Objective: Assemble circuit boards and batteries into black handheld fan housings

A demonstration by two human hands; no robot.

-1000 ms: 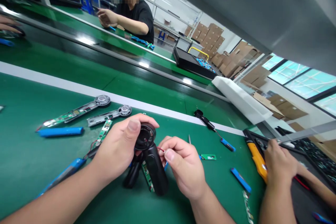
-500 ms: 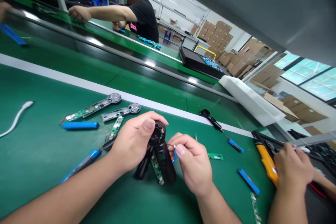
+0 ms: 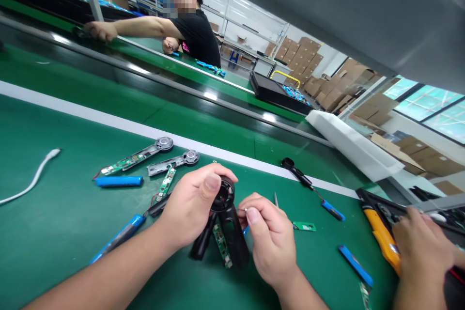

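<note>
Black plastic handle housing [image 3: 233, 237], two long arms joined at a round open head, held between the hands over the near part of the green counter [image 3: 47, 126]. Left hand [image 3: 192, 206]: fingers [image 3: 214, 181] closed around the round head, partly hiding it. Right hand [image 3: 271, 240]: fingers [image 3: 254, 215] pinched closed on a thin wire [image 3: 241, 210] at the housing. Between the arms, a green circuit board [image 3: 222, 247]. Just left of the hands: a blue cylindrical battery [image 3: 118, 237] beside the left forearm, a narrow circuit board strip [image 3: 165, 185], a second blue cylindrical battery [image 3: 118, 181], two grey speaker bars [image 3: 136, 157] [image 3: 174, 162], one carrying a green board, and a white cable [image 3: 31, 174]. To the right: slim tweezers [image 3: 275, 199], a small green board [image 3: 304, 226], a blue battery pack [image 3: 356, 265], and a round black part [image 3: 288, 163] wired to a small blue battery [image 3: 332, 209]. At the right edge, a co-worker's hand [image 3: 423, 256] is beside yellow-handled pliers [image 3: 381, 240]. Beyond the counter's pale strip, a white foam block [image 3: 354, 145] stands in front of the cardboard cartons [image 3: 312, 53]. Across a green conveyor belt [image 3: 181, 138], a black tray of blue batteries [image 3: 278, 99] and a second person in a black T-shirt [image 3: 196, 38], one arm stretched along the belt.
</note>
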